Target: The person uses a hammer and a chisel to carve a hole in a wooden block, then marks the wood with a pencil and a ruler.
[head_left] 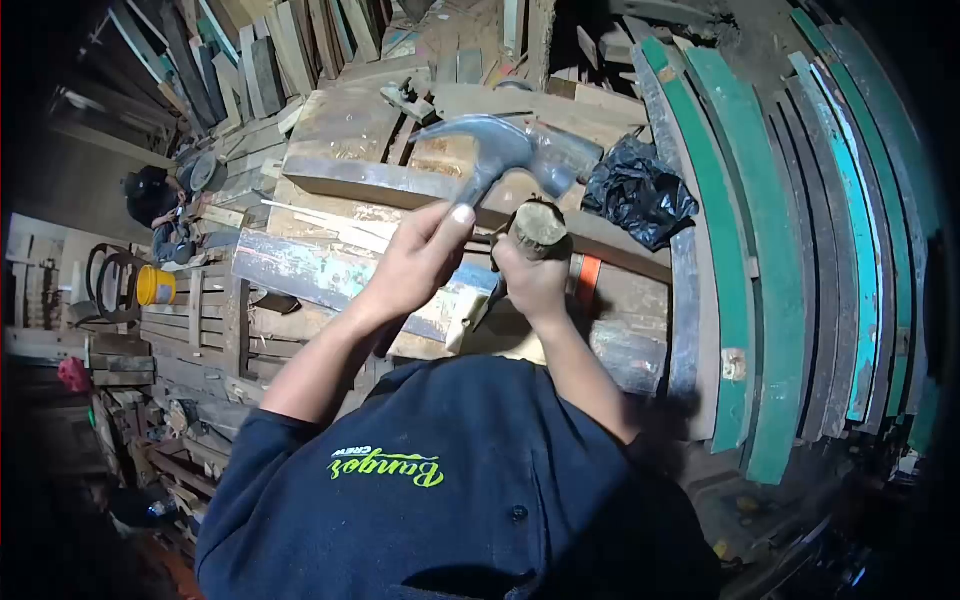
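Observation:
My left hand (418,262) is closed around the shaft of a steel claw hammer (505,150), whose head is raised above both hands. My right hand (532,282) grips a tool with a round wooden handle (540,226); the handle's flat end faces up, just under the hammer head. The tool's lower end is hidden by my fingers. Both hands are over a worn plank with blue and white paint (320,272) lying across a pile of boards. My dark blue shirt (450,490) fills the bottom of the view.
A crumpled black plastic bag (640,195) lies right of the hammer. Curved green and teal boards (745,260) stand stacked along the right. Loose timber offcuts (300,50) are piled at the back. A yellow bucket (155,286) sits at the left.

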A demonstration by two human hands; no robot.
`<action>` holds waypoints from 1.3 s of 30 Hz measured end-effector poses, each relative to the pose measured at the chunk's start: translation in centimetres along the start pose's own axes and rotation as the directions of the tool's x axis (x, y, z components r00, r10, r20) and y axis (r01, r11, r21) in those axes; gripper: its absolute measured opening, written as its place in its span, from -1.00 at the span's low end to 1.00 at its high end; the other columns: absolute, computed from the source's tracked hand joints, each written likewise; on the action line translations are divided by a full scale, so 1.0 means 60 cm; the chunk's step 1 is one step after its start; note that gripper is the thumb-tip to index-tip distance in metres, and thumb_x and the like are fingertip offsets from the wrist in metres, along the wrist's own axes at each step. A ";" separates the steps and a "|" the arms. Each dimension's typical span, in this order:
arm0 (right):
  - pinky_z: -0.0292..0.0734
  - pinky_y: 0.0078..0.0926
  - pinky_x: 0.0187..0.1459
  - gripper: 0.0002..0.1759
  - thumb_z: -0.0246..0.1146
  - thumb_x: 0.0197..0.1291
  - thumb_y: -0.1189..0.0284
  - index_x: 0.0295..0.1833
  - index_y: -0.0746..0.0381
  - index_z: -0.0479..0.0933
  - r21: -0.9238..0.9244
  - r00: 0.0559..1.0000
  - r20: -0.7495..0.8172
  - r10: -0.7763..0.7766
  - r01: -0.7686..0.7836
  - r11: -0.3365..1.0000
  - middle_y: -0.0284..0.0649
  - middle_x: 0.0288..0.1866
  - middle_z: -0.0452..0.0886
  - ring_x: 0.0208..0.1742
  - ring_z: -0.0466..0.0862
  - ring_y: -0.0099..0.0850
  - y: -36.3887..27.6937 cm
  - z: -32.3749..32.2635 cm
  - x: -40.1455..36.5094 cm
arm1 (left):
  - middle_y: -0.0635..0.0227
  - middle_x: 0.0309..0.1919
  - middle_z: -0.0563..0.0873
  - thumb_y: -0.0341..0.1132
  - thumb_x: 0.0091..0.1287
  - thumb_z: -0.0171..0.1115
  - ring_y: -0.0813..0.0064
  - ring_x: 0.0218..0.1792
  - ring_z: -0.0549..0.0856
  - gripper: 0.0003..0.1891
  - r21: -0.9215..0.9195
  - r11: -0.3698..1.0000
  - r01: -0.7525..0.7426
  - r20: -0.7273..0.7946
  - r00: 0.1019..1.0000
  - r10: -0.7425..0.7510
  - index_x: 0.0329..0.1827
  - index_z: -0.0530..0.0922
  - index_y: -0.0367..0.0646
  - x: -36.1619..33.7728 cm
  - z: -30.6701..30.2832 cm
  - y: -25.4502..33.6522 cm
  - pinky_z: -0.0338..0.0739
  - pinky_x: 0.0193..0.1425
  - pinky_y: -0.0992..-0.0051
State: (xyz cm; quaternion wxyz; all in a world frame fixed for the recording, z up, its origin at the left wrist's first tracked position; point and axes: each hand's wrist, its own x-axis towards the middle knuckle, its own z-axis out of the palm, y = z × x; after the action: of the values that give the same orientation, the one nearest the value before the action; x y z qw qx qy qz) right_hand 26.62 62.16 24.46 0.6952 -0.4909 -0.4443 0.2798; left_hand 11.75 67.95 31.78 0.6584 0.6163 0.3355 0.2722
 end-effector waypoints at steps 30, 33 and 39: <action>0.48 -0.55 -0.39 -0.82 0.30 0.02 0.64 -0.48 0.26 0.42 0.031 0.997 0.003 0.075 -0.075 0.997 -0.46 -0.57 0.46 -0.53 0.47 -0.61 0.015 0.007 0.019 | 0.60 -0.62 0.36 0.00 0.57 -0.01 0.78 -0.62 0.31 -0.58 0.369 0.874 -0.317 -0.118 0.917 0.382 -0.31 0.48 -0.17 0.003 0.006 -0.032 0.17 -0.57 0.65; 0.40 -0.55 -0.42 -0.85 0.29 -0.01 0.64 -0.45 0.25 0.43 0.030 0.999 0.041 0.035 -0.037 0.999 -0.47 -0.56 0.44 -0.54 0.42 -0.61 0.006 0.012 0.022 | 0.61 -0.61 0.36 -0.04 0.55 0.05 0.76 -0.58 0.31 -0.63 0.207 0.976 -0.075 -0.067 0.994 0.091 -0.28 0.51 -0.17 -0.005 0.004 -0.047 0.20 -0.52 0.62; 0.39 -0.60 -0.48 -0.84 0.28 0.05 0.66 -0.46 0.25 0.44 0.094 0.990 0.010 0.140 -0.141 0.986 -0.44 -0.58 0.47 -0.57 0.45 -0.64 0.014 0.004 0.018 | 0.36 -0.63 0.44 -0.04 0.51 0.13 0.62 -0.51 0.38 -0.57 0.122 0.938 -0.325 -0.237 0.908 0.345 -0.33 0.53 -0.30 -0.008 0.012 0.001 0.32 -0.43 0.48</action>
State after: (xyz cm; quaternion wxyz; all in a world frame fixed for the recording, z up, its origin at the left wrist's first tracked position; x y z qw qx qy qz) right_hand 26.94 63.47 24.08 0.6955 -0.4871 -0.3960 0.3497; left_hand 12.02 67.15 31.89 0.5281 0.6503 0.3172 0.4444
